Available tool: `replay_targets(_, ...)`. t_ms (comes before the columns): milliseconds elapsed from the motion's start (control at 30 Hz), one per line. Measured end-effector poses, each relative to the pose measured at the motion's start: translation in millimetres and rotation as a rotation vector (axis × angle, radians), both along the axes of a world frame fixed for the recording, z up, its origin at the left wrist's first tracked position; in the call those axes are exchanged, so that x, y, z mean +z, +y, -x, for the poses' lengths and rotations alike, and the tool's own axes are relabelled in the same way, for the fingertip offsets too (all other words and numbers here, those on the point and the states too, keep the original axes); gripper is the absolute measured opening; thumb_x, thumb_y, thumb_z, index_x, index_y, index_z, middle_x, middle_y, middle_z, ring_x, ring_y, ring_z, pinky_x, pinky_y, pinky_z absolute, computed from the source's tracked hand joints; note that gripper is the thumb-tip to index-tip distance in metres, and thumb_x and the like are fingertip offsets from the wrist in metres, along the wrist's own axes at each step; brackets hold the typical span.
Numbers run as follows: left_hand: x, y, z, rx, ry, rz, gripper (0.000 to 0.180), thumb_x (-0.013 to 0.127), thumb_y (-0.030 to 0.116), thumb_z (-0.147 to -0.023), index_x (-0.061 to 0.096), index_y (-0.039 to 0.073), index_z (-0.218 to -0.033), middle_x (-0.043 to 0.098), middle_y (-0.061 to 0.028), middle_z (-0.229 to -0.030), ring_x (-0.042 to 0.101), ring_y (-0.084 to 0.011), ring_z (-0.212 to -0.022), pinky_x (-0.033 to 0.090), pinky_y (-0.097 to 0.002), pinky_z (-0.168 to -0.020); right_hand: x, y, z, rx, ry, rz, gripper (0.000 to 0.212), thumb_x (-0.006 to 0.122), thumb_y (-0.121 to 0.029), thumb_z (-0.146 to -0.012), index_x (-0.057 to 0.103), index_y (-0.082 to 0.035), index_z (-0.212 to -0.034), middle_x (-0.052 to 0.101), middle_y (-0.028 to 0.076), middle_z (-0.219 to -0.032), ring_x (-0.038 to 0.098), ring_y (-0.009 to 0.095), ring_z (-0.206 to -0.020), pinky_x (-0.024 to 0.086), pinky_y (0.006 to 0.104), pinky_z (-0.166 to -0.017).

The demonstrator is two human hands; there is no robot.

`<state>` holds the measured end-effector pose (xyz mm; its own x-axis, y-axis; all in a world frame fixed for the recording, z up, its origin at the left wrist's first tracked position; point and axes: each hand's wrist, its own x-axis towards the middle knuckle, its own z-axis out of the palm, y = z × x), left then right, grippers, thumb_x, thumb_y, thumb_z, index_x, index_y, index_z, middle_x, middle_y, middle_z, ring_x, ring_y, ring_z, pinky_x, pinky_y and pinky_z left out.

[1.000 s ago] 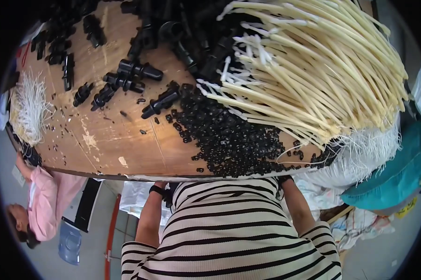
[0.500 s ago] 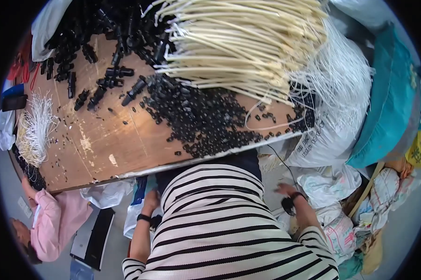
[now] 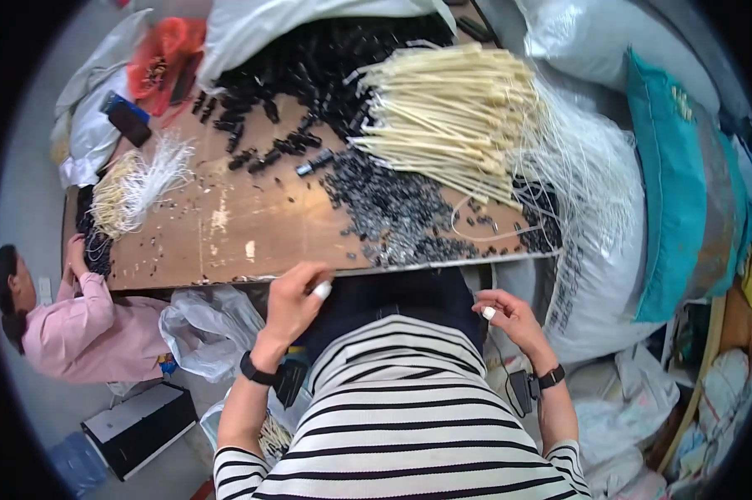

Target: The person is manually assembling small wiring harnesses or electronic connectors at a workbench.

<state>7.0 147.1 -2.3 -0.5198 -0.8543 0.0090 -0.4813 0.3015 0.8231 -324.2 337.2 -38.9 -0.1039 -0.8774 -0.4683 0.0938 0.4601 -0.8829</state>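
Note:
My left hand (image 3: pixel 293 302) hovers at the front edge of the brown tabletop (image 3: pixel 284 242), its fingers loosely bent and nothing visible in them. A white cover sits on its thumb tip. Lower and to the right, my right hand (image 3: pixel 518 321) is in front of the table edge with fingers apart and empty, its thumb tip also covered in white. Beyond the edge lies a spread heap of small black parts (image 3: pixel 393 208). Behind it rests a big bundle of cream tubes (image 3: pixel 451 117) with white strings (image 3: pixel 589 167) trailing right. Larger black fittings (image 3: pixel 276 154) are scattered farther left.
A person in pink (image 3: pixel 92 321) works at the table's left end, near a smaller bundle of white strings (image 3: pixel 163 171). Stuffed white sacks (image 3: pixel 601 275) and a teal sack (image 3: pixel 668 192) crowd the right side. A white plastic bag (image 3: pixel 209 321) hangs below the front edge.
Both hands have risen from beside my body toward the table edge, the left one farther in. The view has shifted, showing more of the table's far side and the person at left.

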Motion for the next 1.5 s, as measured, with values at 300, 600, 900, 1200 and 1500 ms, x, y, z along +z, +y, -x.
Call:
replay_targets(300,-6.0,-73.4,93.4,-0.483,-0.11,0.633,0.054,0.066,0.009,-0.067,0.062,0.018,-0.12,0.054,-0.0108,-0.132,0.05,-0.0299,-0.122,0.042,-0.0449,-0.099,26.6,-125.6,-14.2,0.202,0.812,0.542,0.044,0.073,-0.008,-0.074,0.061,-0.004,-0.117,0.064,0.011,-0.105,0.063,0.022,-0.08,0.051,0.0309,-0.069)
replay_targets(600,-29.0,-130.3,75.1,-0.326,-0.078,0.612,0.046,0.064,-0.001,-0.064,0.067,0.015,-0.106,0.06,-0.0057,-0.124,0.054,-0.0271,-0.117,0.045,-0.0413,-0.095,17.2,-208.1,-3.3,0.118,1.228,0.61,0.036,0.067,-0.002,-0.072,0.059,-0.004,-0.107,0.059,0.012,-0.105,0.057,0.032,-0.098,0.048,0.0409,-0.083)
replay_targets(900,-48.1,-170.1,35.8,-0.132,-0.211,0.418,0.041,0.064,-0.004,-0.067,0.069,0.011,-0.105,0.059,-0.0106,-0.123,0.052,-0.0314,-0.116,0.043,-0.0422,-0.097,19.3,-223.0,-3.4,0.224,1.348,0.501,0.018,0.065,0.001,-0.069,0.06,-0.005,-0.086,0.059,0.01,-0.088,0.059,0.032,-0.083,0.047,0.0408,-0.074)
replay_targets(1200,-48.4,-140.5,28.6,0.155,-0.132,0.387,0.05,0.064,-0.007,-0.068,0.062,0.005,-0.116,0.062,-0.0116,-0.111,0.054,-0.0302,-0.108,0.045,-0.0392,-0.094,50.3,-228.1,-20.7,0.235,1.247,0.746,0.019,0.065,0.0,-0.071,0.061,-0.004,-0.089,0.064,0.008,-0.095,0.059,0.029,-0.084,0.043,0.0382,-0.074)
replay_targets(1500,-33.8,-120.5,44.0,0.265,0.182,-0.015,0.044,0.056,-0.01,-0.076,0.059,0.007,-0.116,0.064,-0.0128,-0.101,0.064,-0.0253,-0.097,0.051,-0.0343,-0.084,49.8,-227.5,-59.0,0.266,0.926,0.667,0.021,0.063,-0.006,-0.088,0.065,-0.004,-0.109,0.065,0.013,-0.081,0.063,0.027,-0.062,0.049,0.0322,-0.056)
